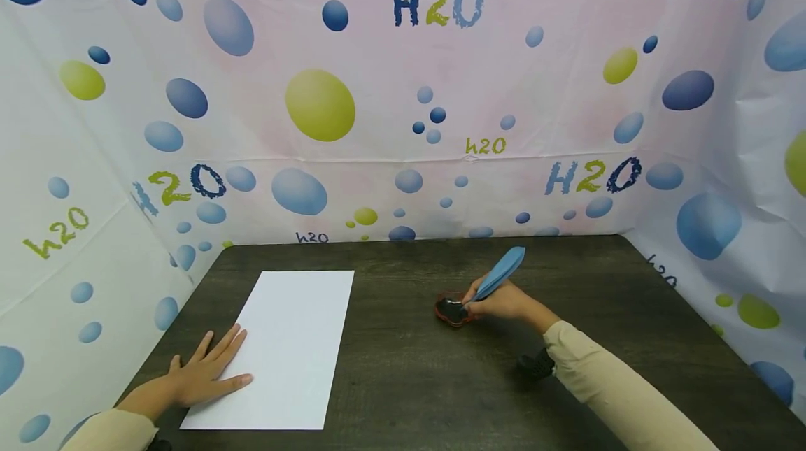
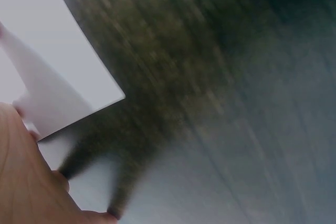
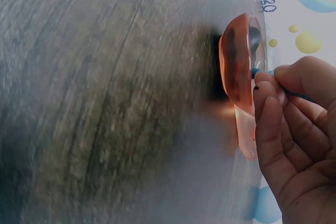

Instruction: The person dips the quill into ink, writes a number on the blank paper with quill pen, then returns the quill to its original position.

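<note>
In the head view my left hand [image 1: 203, 373] lies with spread, straight fingers across the left edge of a blank white sheet of paper [image 1: 286, 339]. The sheet's corner and part of the hand show in the left wrist view. My right hand [image 1: 504, 299] pinches a blue writing or painting tool with a broad, feather-shaped upper end [image 1: 502, 270] between thumb and fingers. Its lower end reaches into a small translucent red-orange dish [image 3: 237, 61] holding something black [image 1: 450, 309]. Fingers and dish wall hide the tip.
A dark wood-grain table [image 1: 390, 374] carries the sheet at left and the dish right of the middle. A white sheet printed with coloured dots and "H2O" [image 1: 378, 52] hangs behind and along both sides. A dark object [image 1: 535, 365] sits under the right wrist.
</note>
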{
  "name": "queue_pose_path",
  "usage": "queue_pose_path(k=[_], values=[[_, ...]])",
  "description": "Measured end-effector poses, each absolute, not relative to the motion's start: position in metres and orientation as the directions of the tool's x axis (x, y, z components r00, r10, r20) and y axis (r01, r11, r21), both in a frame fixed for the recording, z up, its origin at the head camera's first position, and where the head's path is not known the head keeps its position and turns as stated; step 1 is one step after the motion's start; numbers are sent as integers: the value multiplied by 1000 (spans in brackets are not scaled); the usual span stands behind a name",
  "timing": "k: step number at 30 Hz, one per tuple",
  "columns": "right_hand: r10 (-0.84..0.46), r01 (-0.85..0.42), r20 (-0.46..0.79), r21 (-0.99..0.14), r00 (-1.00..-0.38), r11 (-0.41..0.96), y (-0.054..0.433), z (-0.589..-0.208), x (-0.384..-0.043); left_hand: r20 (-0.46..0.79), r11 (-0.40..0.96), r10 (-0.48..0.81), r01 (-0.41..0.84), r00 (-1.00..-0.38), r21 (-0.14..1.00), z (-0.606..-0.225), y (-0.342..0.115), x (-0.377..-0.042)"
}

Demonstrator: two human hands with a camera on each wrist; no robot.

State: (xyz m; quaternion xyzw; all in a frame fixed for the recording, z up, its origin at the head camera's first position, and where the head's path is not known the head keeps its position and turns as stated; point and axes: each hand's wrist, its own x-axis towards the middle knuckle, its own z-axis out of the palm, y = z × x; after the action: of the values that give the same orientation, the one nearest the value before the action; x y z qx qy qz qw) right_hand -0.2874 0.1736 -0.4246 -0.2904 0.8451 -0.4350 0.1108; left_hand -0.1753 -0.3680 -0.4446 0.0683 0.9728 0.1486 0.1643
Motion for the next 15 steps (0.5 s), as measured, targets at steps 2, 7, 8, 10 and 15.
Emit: queue_pose_path(k=[2,7,8,10,15], values=[[-586,-387,64,-807,-808,446,172,-425,-287,-303,948,182,86,-936,306,-443,-368,-175],[-567,-395,70,-787,-821,474,170,-428,-287,-293,947,193,100,-936,305,-442,-368,-175],[-561,-396,71,-781,-824,483,170,-428,-288,-295,946,192,97,-936,309,-443,-368,-176],[-546,-379,59,-781,-835,496,171,-429,-289,-296,945,191,94,-936,312,-444,-369,-176],[-525,-349,42,-793,-850,500,175,-430,-290,-300,947,181,83,-937,311,-447,-369,-176]])
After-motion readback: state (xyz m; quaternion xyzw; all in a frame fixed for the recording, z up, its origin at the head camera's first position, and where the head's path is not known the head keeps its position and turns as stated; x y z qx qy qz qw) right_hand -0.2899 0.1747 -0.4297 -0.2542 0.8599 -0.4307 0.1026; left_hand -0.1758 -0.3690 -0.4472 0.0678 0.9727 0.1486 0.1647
